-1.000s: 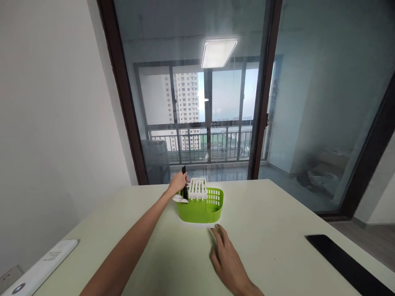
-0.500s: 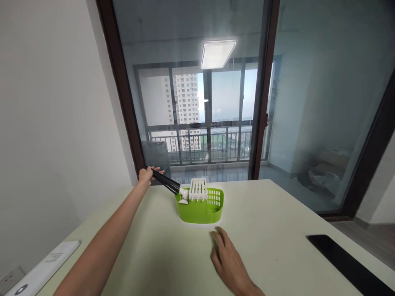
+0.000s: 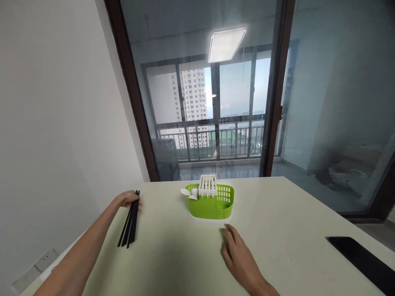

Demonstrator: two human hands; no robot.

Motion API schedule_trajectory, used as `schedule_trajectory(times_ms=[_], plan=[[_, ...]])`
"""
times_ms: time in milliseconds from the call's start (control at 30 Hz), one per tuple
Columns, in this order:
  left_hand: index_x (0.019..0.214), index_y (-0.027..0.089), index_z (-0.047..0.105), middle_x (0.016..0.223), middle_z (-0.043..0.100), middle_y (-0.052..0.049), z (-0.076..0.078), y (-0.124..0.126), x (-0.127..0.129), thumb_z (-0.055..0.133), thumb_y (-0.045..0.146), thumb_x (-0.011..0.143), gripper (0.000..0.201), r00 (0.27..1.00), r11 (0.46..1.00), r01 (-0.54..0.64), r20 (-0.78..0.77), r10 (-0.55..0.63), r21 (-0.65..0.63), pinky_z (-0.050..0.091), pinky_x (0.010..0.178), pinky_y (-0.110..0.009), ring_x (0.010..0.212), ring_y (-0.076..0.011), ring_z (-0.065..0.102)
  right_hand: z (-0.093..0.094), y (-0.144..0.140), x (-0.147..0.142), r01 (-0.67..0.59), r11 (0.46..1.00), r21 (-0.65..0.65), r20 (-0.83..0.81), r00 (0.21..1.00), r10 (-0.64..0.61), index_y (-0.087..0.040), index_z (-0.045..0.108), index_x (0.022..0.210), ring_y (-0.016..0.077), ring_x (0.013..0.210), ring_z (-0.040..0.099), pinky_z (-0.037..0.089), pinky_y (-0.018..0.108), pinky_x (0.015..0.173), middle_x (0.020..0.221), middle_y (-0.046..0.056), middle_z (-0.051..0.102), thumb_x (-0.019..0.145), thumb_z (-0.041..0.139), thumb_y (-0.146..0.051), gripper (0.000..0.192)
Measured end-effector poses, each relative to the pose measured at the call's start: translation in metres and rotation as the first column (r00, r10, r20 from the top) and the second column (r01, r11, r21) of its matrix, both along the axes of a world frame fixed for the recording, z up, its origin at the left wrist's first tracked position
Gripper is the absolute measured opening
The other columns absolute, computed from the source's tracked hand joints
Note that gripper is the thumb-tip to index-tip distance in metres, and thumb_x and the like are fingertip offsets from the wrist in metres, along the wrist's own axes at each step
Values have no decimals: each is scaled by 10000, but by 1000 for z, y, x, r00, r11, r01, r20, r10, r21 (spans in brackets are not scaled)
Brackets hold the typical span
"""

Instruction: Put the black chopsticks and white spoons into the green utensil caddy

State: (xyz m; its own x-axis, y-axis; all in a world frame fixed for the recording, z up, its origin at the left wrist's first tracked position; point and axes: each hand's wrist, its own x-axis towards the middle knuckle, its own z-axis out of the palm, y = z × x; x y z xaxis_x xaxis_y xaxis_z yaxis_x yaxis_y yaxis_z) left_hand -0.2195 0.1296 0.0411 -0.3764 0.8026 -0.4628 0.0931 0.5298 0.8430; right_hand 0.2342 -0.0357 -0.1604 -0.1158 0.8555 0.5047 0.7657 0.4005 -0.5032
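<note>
A bundle of black chopsticks [image 3: 131, 224] is gripped near its far end by my left hand [image 3: 130, 200], at the table's left side. Their other ends fan out slightly and point toward me. In the middle stands a green plastic utensil basket [image 3: 205, 208] on a white base, apart from both hands. Several white spoons [image 3: 194, 193] stick out of its left compartment, and a slotted white rack [image 3: 207, 185] sits over its back middle. My right hand [image 3: 237, 253] rests open on the table just in front of the basket, fingers loosely curved, holding nothing.
The pale table [image 3: 271, 224] has its far edge near a dark-framed glass door [image 3: 140, 102]. A flat black object [image 3: 361, 259] lies at the right. A white wall [image 3: 61, 102] and a socket [image 3: 46, 260] are on the left.
My left hand has swung the chopsticks away from the basket, leftward and down, so they now point toward me. The view has shifted slightly; my right hand stays by the basket.
</note>
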Motion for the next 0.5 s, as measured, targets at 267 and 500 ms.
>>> schedule_trajectory(times_ms=[267, 500], plan=[[827, 191, 537, 763, 703, -227, -50, -11, -4, 769, 187, 740, 247, 966, 969, 51, -234, -109, -242, 574, 538, -662, 644, -448, 725, -1, -3, 4, -4, 1000, 9, 16, 1000, 4, -192, 511, 1382, 265, 1324, 538, 497, 439, 1085, 1465, 144, 500, 991, 401, -256, 411], [1290, 193, 598, 1292, 625, -93, -59, -8, 12, 633, 362, 974, 361, 960, 989, 143, -239, -145, -28, 572, 905, -442, 1089, -234, 645, 1, -5, 7, -1, 1000, 19, 11, 1000, 1, -203, 522, 1357, 257, 1315, 543, 495, 427, 1089, 1447, 133, 513, 988, 420, -264, 387]])
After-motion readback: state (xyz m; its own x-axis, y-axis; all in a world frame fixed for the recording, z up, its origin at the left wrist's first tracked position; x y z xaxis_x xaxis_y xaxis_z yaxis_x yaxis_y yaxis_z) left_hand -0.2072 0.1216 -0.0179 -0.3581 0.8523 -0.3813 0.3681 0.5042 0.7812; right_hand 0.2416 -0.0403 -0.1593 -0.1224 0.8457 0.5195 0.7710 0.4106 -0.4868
